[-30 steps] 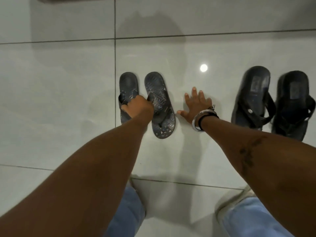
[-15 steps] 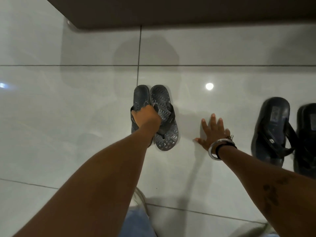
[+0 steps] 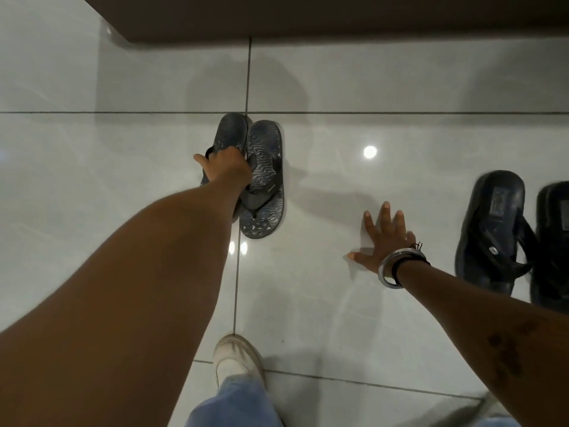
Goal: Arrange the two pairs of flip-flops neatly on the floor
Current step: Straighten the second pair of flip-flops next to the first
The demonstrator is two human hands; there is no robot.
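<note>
Two dark grey patterned flip-flops lie side by side on the white tiled floor; the left one (image 3: pixel 230 134) touches the right one (image 3: pixel 264 180). My left hand (image 3: pixel 224 166) is closed on the straps of the left flip-flop and hides its middle. My right hand (image 3: pixel 381 238) rests flat on the floor with fingers spread, holding nothing, between the two pairs. A second, black pair stands at the right edge: one flip-flop (image 3: pixel 492 229) fully seen, the other (image 3: pixel 554 241) cut off by the frame.
A dark brown furniture base (image 3: pixel 338 16) runs along the top of the view. My white shoe (image 3: pixel 237 359) and blue jeans (image 3: pixel 234 405) are at the bottom centre. Grout lines (image 3: pixel 400 112) cross the glossy tiles.
The grey pair has been pushed further away toward the brown base and closer together. My right hand stays flat on the floor. The view has shifted, and the black pair sits nearer the right edge.
</note>
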